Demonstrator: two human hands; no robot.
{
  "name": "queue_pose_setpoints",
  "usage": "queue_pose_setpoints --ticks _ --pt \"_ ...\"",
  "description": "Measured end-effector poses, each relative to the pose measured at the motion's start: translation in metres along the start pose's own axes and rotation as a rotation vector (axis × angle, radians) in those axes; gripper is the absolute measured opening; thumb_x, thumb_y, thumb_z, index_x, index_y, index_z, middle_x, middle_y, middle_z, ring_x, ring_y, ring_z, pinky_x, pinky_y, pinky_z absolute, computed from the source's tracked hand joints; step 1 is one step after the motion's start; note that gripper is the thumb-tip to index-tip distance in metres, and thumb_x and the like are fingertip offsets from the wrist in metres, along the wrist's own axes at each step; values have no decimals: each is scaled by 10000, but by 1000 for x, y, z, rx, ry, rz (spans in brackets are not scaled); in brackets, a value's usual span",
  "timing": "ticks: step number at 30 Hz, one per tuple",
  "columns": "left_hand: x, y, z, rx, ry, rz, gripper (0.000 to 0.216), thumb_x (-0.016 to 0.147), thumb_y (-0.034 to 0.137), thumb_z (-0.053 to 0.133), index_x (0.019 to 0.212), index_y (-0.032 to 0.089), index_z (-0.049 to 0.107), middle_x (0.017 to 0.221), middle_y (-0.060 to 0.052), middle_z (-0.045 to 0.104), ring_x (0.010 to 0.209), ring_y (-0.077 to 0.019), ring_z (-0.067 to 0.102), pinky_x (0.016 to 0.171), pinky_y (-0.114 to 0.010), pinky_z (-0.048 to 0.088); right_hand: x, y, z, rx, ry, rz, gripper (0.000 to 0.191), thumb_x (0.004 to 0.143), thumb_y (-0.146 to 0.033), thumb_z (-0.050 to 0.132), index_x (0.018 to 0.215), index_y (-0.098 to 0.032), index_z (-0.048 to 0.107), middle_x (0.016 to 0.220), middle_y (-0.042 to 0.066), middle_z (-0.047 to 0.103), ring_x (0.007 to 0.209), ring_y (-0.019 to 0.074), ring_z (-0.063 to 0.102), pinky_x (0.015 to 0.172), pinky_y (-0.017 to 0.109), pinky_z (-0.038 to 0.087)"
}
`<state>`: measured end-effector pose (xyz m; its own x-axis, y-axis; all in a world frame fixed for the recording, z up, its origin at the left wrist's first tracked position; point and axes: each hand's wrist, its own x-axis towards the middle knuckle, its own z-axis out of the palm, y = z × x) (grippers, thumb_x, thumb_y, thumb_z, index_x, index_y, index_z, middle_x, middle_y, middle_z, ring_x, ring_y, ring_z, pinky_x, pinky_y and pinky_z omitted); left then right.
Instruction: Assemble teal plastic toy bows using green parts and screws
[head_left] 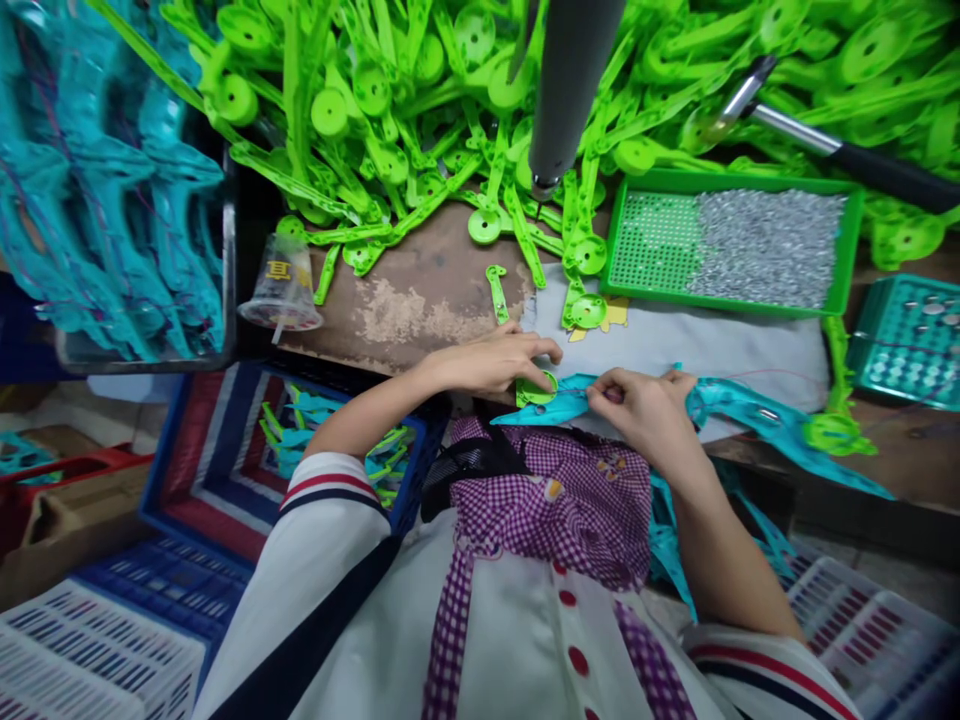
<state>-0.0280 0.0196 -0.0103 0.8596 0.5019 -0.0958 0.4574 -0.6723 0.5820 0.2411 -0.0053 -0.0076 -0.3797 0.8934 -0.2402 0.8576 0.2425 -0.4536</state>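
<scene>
My left hand (499,360) rests at the near edge of the worn brown table (420,290), fingers pinching a round green plastic part (537,388). My right hand (643,410) grips a long teal plastic piece (757,412) that runs off to the right, pressed against the green part. Both hands meet just in front of my chest, over a pale cloth (697,345). A grey vertical tool shaft (566,90) hangs above the table, its tip pointing down behind my hands.
A big heap of green plastic arms (390,120) covers the back of the table. A green tray (731,250) holds small silver bits, with a hammer (825,140) behind it. A plastic cup (281,285), a bin of teal pieces (112,190), and crates (217,470) sit left.
</scene>
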Motion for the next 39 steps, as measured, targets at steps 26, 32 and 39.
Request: queue_pose_setpoints --ticks 26,32,39 --pt "3 3 -4 -56 10 29 645 766 60 643 1351 329 597 1381 -63 618 1248 -243 570 985 -368 386 4 23 -5 142 -40 -329 301 1006 -414 456 878 -239 665 844 25 727 848 203 648 1011 441 287" --pt "7 8 -11 -6 -98 -2 707 754 54 687 1372 389 609 1483 -54 557 1317 -265 528 1017 -390 385 8 23 1 137 -39 -306 275 979 -389 467 827 -239 640 786 26 692 800 204 631 1084 483 311" --pt "9 13 -14 43 -139 -2 649 797 96 695 1369 392 614 1441 -50 581 1243 -242 550 1007 -364 374 10 14 -2 75 -48 -232 246 950 -336 493 765 -220 607 728 5 675 750 187 613 1015 454 289"
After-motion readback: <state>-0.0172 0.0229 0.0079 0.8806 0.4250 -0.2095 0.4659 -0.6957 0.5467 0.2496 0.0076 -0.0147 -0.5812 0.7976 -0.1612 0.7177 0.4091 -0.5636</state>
